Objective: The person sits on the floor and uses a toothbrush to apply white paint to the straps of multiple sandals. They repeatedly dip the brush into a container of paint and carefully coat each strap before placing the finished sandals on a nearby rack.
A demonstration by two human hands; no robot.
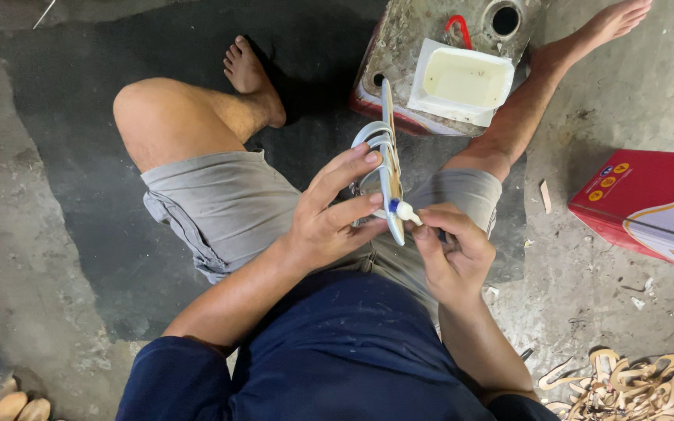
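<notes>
Below, the rough grey concrete floor [48,234] fills the view, with a darker patch under the seated person, whose grey shorts [228,206] and dark blue shirt [337,351] take up the near middle. At the far middle stands a stained, worn metal can [399,47] with a round opening and a red handle; on top of it rests a shallow white rectangular tray of pale cream glue [462,80]. To the right lies a red cardboard box [649,203] on the floor, and in the near right corner sits a heap of tan sandal straps [633,386]. A few tan soles [17,405] show at the near left edge.

Between the knees, above the lap, the person holds a slim light-blue sandal with pale looped straps and a tan inner sole [386,156]. It is seen edge-on: its long axis runs from near to far, one end pointing away towards the can, the other end down at the hands. The straps bulge to the left of the sole.

The left hand [329,214] is clamped around the sandal's near half, fingers spread over the strap side. The right hand [450,253] is pinched shut on a small white nozzle with a blue band [402,209], whose tip touches the sandal's near end.
</notes>
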